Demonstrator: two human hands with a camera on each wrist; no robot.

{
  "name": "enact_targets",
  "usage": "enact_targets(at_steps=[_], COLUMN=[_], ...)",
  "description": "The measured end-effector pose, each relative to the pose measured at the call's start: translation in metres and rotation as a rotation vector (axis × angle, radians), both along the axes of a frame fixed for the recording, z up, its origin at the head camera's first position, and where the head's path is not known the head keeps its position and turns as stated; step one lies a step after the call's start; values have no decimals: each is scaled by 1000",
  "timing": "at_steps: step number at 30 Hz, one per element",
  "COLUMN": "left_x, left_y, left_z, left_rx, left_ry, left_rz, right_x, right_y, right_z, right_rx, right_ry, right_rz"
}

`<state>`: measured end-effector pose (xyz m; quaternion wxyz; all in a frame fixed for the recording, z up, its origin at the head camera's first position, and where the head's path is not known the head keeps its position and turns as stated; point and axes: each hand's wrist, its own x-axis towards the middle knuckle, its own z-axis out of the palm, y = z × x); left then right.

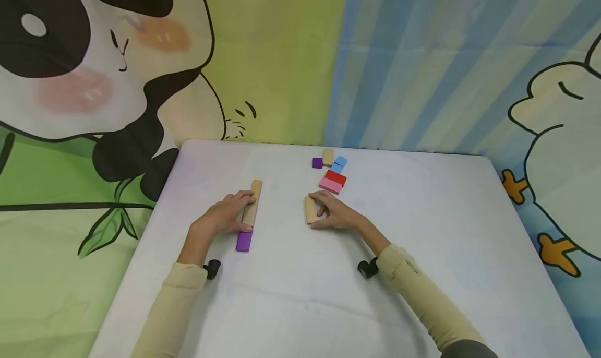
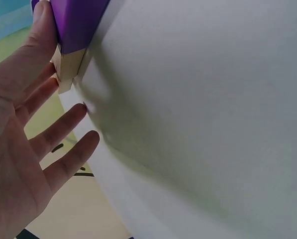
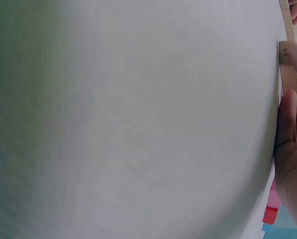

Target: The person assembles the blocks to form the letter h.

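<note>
On the left of the white table lies a straight row: two plain wooden blocks (image 1: 256, 186) end to end, with a purple block (image 1: 244, 241) at the near end. My left hand (image 1: 224, 213) pinches the wooden block beside the purple one, thumb at its near end and fingertips toward its far end. In the left wrist view the thumb lies along the purple block (image 2: 81, 25), and two fingers spread free. To the right, my right hand (image 1: 339, 212) holds another wooden block (image 1: 310, 210) by its two ends, between thumb and fingers; this block stands apart from the row.
Behind my right hand sits a loose group: a pink block (image 1: 331, 185), a red block (image 1: 336, 177), two blue blocks (image 1: 340, 161), a small purple cube (image 1: 317, 163) and a wooden block (image 1: 327, 157). A printed cartoon curtain (image 1: 281, 60) hangs behind the table (image 1: 300, 316).
</note>
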<state>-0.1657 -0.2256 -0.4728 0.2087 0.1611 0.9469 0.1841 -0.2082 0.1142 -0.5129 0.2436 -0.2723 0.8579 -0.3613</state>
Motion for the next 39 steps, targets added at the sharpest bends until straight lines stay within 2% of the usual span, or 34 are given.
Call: enact_targets(at_steps=[8,13,19,25,31,39], left_x=[1,0,-2,-2,-5,-3], left_y=[4,3,0,0,-2,2], left_z=[2,2,3,3,2,2], left_rx=[-7,-21,-30,-38,-53,-46], left_ry=[-12,7,8,3,-14,-8], left_rz=[0,-9,-8,-12,5,-7], right_x=[8,5,-15,-37,-63,-85], right_y=[-3,-7,-22,-51,-98,-143], right_z=[3,5,11,22,29,24], right_rx=[25,-7,-32,-52,-20,47], right_ry=[33,54,16,-13,17,49], right_rz=[-52,-93,-170,-170,-138,-178])
